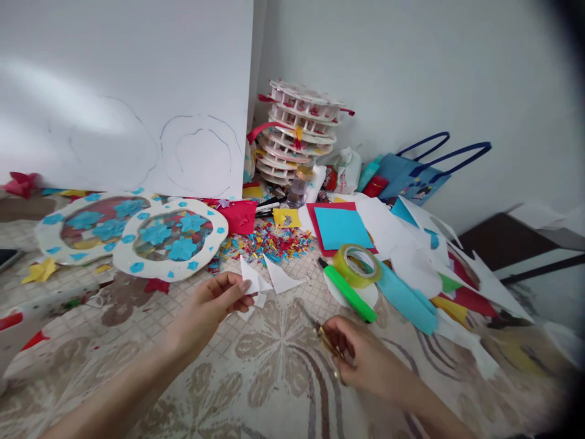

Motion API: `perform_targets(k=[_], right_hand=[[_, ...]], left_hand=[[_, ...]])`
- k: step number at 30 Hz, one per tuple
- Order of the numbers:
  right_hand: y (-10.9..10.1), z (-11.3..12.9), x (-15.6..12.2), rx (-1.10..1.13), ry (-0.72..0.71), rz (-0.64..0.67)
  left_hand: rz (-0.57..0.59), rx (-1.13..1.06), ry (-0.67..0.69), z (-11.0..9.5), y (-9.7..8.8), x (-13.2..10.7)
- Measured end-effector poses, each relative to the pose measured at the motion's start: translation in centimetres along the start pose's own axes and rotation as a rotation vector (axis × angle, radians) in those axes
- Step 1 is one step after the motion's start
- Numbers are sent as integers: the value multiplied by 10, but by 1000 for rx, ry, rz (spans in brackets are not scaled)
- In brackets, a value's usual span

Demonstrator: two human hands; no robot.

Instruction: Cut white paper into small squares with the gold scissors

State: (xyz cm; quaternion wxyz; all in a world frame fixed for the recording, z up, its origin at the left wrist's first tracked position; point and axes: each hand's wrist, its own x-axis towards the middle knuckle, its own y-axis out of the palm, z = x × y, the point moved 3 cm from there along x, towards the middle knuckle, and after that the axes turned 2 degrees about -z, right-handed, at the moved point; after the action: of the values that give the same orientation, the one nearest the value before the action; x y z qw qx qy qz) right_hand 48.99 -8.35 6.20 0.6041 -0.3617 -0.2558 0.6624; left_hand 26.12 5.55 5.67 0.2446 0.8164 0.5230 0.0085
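Observation:
Between the thumb and fingers of my left hand (pixel 223 297) is a small folded piece of white paper (pixel 253 280). Another white paper scrap (pixel 281 278) with a pointed corner lies on the patterned tablecloth just right of it. My right hand (pixel 350 347) is closed around the gold handles of a pair of scissors (pixel 326 339). The blades point up and left toward the paper but do not touch it. Beyond the left hand sit two joined white rings (pixel 119 262) decorated with blue paper pieces and flowers.
Colourful paper shreds (pixel 274 241) are heaped ahead. A tape roll (pixel 356 265), green cutter (pixel 350 294) and blue sheets (pixel 343 228) lie right. A tiered white structure (pixel 297 131), glass jar (pixel 299 188) and blue bag (pixel 411 177) stand behind. A white board (pixel 123 73) leans left.

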Motion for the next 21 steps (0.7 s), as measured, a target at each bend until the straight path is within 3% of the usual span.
perform_targets(k=[5,12,16,18,21], right_hand=[[-5,-15,28,460,-11,-58],[10,16,81,723,-158,-110],[17,32,74,621,-147,-104],[22,39,64,567,-139,-53],[34,49,50,659,-142,58]], left_hand=[[27,-27,-19,5,-3,1],[7,-61,-5,3,-2,-1],[-8,-79,-7,3,-1,0],[-4,-89,-9,4,0,0],[-11,-107,-16,5,0,-1]])
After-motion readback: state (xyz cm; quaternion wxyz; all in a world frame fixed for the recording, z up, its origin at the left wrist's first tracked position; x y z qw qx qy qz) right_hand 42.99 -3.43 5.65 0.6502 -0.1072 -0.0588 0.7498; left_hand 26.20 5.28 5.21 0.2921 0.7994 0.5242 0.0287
